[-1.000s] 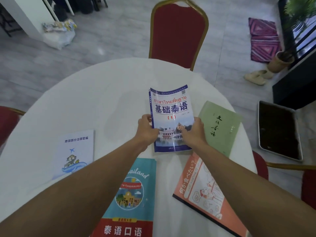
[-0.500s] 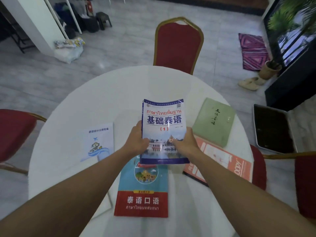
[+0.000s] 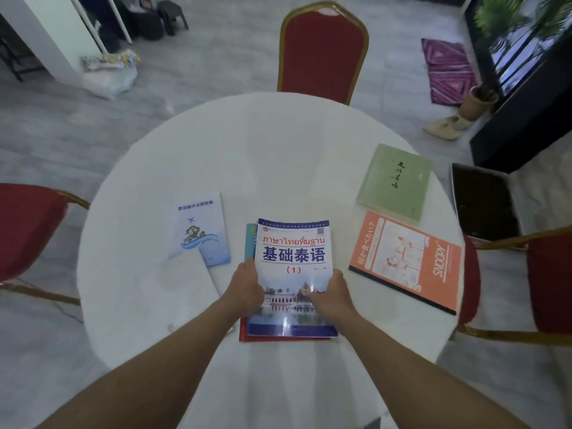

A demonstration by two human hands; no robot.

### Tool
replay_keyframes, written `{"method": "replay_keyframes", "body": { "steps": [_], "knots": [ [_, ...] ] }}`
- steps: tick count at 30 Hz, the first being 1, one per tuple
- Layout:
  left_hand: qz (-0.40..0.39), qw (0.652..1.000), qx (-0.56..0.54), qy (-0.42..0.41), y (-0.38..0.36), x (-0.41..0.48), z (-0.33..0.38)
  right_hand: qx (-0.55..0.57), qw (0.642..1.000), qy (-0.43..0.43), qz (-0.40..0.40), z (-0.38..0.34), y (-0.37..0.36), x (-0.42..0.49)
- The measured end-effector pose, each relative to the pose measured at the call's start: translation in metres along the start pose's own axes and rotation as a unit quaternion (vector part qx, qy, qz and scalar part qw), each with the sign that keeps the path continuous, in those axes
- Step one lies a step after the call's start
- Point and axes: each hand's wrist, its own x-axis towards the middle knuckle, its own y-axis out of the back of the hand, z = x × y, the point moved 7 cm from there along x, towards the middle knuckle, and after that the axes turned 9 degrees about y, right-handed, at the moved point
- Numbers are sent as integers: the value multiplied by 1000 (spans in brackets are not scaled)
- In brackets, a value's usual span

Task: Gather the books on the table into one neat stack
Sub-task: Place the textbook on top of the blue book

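Note:
A blue and white Thai textbook [image 3: 292, 258] lies over the teal and red book [image 3: 250, 239], of which only a teal strip on the left and a red bottom edge show. My left hand [image 3: 246, 289] grips the textbook's left edge and my right hand [image 3: 329, 297] grips its right edge. To the left lies a thin white booklet [image 3: 198, 227] with a blue wave picture. Right of my hands sits an orange Snoopy book [image 3: 408, 261], and a green book [image 3: 394, 181] lies beyond it.
The round white table [image 3: 263, 156] is ringed by red chairs: one at the far side [image 3: 323, 51], one at the left [image 3: 28, 230], one at the right [image 3: 548, 283]. A dark tray [image 3: 483, 202] lies on the floor at the right.
My hands have brought the blue textbook from the table's middle toward me and down over the teal and red book. The camera view has tilted and pulled back.

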Motion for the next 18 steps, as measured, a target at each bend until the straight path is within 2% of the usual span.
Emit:
{"method": "replay_keyframes", "body": {
  "steps": [4, 9, 18],
  "knots": [
    [18, 995, 92, 32, -6, -5, -12, -83, 997, -4, -6, 10, -6, -4],
    [20, 990, 126, 56, -11, -2, -24, -186, 983, -2, -13, 14, -11, -3],
    [38, 988, 145, 47, -10, 1, -23, -204, 978, 5, -43, 17, -12, 5]
  ]
}}
